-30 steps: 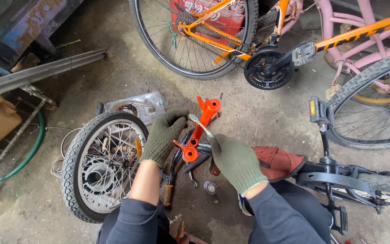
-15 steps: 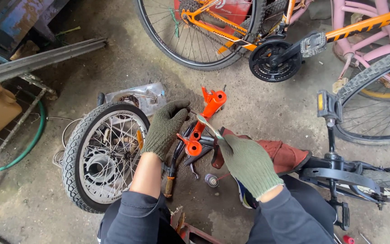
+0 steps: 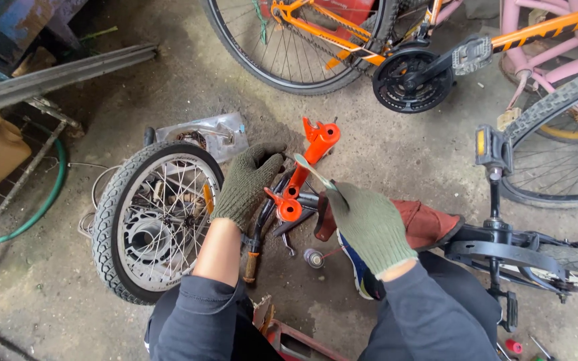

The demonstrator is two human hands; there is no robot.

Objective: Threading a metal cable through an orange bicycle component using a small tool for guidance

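The left hand [image 3: 247,184], gloved, has its grip closed on the orange bicycle fork [image 3: 302,170] lying over the concrete floor [image 3: 382,160]; the right hand [image 3: 368,226] pinches a thin flat tool [image 3: 313,171] against it, a small wheel [image 3: 152,220] just left

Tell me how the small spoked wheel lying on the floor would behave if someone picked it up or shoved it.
The small wheel lies flat on the concrete, so a shove would probably make it scrape, not roll; its knobbly rubber tyre likely grips. Lifted, it should stay stiff, given the metal rim and spokes. Stood upright it would probably roll or tip over.
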